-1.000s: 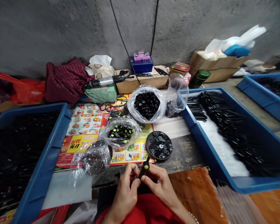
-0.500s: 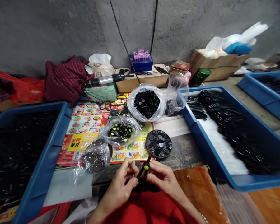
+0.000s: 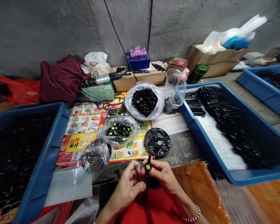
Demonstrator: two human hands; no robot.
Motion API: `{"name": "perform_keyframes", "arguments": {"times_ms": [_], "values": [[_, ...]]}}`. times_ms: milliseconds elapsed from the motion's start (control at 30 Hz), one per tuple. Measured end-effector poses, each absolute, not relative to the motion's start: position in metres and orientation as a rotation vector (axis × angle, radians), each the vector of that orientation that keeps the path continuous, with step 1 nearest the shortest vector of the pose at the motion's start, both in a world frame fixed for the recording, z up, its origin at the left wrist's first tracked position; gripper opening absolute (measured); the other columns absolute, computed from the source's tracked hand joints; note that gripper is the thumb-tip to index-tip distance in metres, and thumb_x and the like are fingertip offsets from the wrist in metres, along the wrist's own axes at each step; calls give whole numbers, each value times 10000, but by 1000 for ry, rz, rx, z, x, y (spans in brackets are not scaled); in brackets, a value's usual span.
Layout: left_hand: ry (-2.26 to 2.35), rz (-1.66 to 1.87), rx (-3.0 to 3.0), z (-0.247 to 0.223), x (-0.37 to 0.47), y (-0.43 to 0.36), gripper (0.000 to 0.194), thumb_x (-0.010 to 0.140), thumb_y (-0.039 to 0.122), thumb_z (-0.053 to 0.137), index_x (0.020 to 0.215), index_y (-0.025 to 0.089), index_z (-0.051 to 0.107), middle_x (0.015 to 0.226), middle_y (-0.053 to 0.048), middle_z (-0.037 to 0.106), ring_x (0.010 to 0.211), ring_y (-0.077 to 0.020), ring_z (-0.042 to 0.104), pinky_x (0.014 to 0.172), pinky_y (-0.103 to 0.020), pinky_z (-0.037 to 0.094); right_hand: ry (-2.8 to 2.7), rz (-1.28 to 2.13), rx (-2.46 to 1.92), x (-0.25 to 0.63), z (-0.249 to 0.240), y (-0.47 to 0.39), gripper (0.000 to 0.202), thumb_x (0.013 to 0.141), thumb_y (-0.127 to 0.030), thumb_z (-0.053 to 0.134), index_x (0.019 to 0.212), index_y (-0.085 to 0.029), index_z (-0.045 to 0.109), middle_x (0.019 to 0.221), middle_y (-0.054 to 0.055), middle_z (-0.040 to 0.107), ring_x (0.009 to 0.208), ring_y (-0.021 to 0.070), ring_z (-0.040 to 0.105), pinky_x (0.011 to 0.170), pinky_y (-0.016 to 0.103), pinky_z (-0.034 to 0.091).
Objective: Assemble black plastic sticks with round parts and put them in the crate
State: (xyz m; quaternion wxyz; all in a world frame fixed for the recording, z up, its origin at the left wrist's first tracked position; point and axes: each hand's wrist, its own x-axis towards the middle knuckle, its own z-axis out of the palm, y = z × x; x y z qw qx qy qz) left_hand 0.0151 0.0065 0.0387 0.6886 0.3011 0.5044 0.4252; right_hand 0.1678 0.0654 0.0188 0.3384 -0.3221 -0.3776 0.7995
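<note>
holding the piece (image 3: 147, 181): our right hand (image 3: 162, 171) pinches it between thumb and fingers beside the green dot (image 3: 148, 167), over our red lap (image 3: 133, 214), just short of the table (image 3: 185, 152).
left hand (image 3: 132, 180): fingers half curled, thumb tip at the piece's edge; we cannot tell whether it presses.
lap: if the right pinch slackens while the left bears little, the piece could slip down here.
dot: a thumb sliding across it might turn the slim piece and spoil our grip.
dish (image 3: 146, 142): it sits near the table's front edge, so a stray knuckle could tip its black discs (image 3: 160, 140) out.
screws (image 3: 95, 161): their wrap is loose film; a sleeve or finger catching it could scatter them.
bracelet (image 3: 193, 217): on our right wrist, it may snag if dragged over the edge.
</note>
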Motion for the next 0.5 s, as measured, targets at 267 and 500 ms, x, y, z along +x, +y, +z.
{"name": "perform_keyframes", "arguments": {"times_ms": [267, 500], "values": [[1112, 1008, 654, 33, 19, 4, 338, 684, 149, 734, 789, 210, 420, 792, 43, 487, 704, -89, 466, 634, -163, 412, -948, 2047, -877, 165, 11, 63, 370, 680, -480, 782, 873, -164, 779, 651, 11, 699, 630, 167, 607, 651, 262, 489], [1282, 913, 593, 40, 18, 13, 537, 584, 449, 842, 969, 219, 547, 793, -24, 669, 731, -187, 624, 651, -265, 511, -823, 2127, -822, 195, 53, 71, 493, 662, -557, 766, 949, -157, 757, 649, -2, 683, 603, 131, 599, 626, 225, 486]]}}
